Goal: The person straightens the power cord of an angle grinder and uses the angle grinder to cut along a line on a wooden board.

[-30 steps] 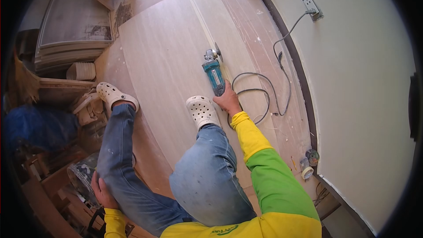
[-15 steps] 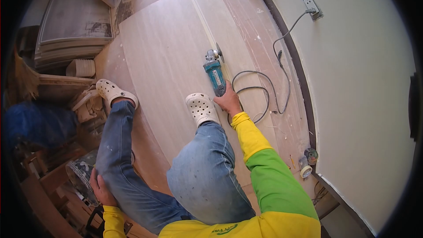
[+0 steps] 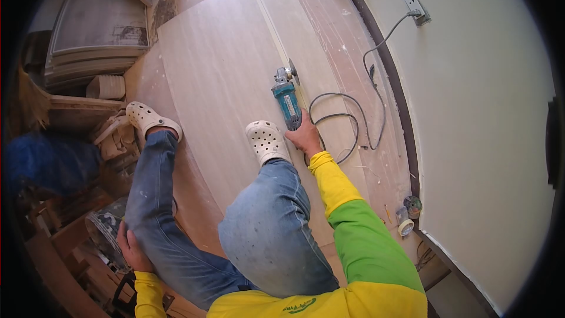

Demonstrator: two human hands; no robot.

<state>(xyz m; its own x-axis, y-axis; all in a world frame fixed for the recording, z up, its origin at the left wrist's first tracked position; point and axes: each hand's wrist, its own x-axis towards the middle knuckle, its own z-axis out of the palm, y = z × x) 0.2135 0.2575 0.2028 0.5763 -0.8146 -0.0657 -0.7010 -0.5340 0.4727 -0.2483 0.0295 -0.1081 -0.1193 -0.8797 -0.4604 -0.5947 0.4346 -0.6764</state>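
Note:
My right hand (image 3: 304, 135) is wrapped around the rear of a teal angle grinder (image 3: 288, 105). The grinder's thin disc (image 3: 293, 72) stands upright on a long straight line (image 3: 272, 26) running down a pale wood-grain sheet (image 3: 218, 53). Whether the disc is spinning, I cannot tell. At the lower left, my left hand (image 3: 134, 251) lies along the side of my left leg, fingers stretched out and holding nothing. My right foot, in a white clog (image 3: 268, 140), is on the sheet close to the grinder.
The grinder's cord (image 3: 358, 123) loops on the right and reaches a wall outlet (image 3: 414, 7). Tape (image 3: 405, 226) and a disc-like stack (image 3: 413, 205) lie by the wall. Stacked panels (image 3: 97, 29), wood scraps, a blue bag (image 3: 53, 162) and a bucket (image 3: 107, 224) crowd the left.
The view has shifted slightly, and my legs appear a little farther left. Grip and grinder look nearly the same, with the disc still on the line.

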